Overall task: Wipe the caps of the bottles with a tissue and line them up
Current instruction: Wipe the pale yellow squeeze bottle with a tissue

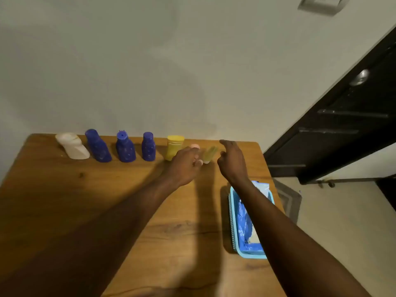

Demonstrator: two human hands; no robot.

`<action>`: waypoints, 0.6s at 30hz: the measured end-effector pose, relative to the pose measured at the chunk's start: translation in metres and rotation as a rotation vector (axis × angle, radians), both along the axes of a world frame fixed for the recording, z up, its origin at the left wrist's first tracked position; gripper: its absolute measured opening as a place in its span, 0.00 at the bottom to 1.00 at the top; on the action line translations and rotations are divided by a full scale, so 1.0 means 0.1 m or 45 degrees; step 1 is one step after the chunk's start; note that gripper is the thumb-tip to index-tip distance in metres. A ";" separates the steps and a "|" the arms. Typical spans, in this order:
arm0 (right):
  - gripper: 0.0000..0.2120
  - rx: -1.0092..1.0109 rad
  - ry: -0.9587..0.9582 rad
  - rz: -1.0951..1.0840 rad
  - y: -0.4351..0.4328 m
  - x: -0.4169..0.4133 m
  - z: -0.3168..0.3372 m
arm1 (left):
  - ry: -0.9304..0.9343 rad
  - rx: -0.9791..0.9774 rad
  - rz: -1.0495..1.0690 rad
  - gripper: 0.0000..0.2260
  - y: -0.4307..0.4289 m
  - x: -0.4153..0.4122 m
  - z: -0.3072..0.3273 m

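Several bottles stand in a row along the far edge of the wooden table (107,200): a white bottle (72,145), three blue bottles (98,146) (125,147) (148,146) and a yellow bottle (174,146). To their right, my left hand (185,165) wraps around a small pink-capped bottle (194,146), hiding most of it. A small greenish bottle (210,154), blurred, stands just right of that. My right hand (232,160) hovers beside the greenish bottle without touching it, fingers loosely apart and holding nothing. No tissue shows in either hand.
A light blue basket (232,221) holding a blue-and-white tissue pack (246,224) sits at the table's right edge, under my right forearm. The wall rises directly behind the bottles. A dark door (342,125) stands to the right of the table.
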State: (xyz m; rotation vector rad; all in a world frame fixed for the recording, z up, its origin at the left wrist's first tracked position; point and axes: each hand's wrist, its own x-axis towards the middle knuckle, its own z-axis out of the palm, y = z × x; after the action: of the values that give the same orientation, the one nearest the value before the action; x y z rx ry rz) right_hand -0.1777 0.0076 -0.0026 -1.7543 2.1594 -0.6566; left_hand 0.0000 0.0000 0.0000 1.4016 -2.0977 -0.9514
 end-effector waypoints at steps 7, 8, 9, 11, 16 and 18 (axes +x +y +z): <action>0.25 0.073 0.047 0.179 -0.29 -0.21 -0.32 | 0.080 0.108 -0.002 0.21 -0.06 -0.39 -0.35; 0.24 0.072 0.068 0.219 -0.33 -0.22 -0.33 | 0.060 0.117 0.004 0.21 -0.11 -0.43 -0.42; 0.23 0.071 0.087 0.251 -0.37 -0.23 -0.37 | 0.046 0.126 0.017 0.21 -0.14 -0.47 -0.46; 0.20 0.075 0.097 0.270 -0.43 -0.25 -0.41 | 0.011 0.153 0.041 0.21 -0.19 -0.52 -0.52; 0.15 0.103 0.052 0.288 -0.47 -0.26 -0.44 | -0.013 0.195 -0.015 0.27 -0.19 -0.56 -0.57; 0.15 0.110 0.052 0.293 -0.44 -0.24 -0.38 | 0.004 0.184 -0.036 0.28 -0.14 -0.53 -0.55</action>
State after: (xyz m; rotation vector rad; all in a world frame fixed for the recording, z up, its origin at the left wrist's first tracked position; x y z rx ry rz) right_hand -0.2017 -0.0360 -0.0409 -1.9448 1.9390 -0.4670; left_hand -0.0535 -0.0139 -0.0551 1.4422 -2.0876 -1.1360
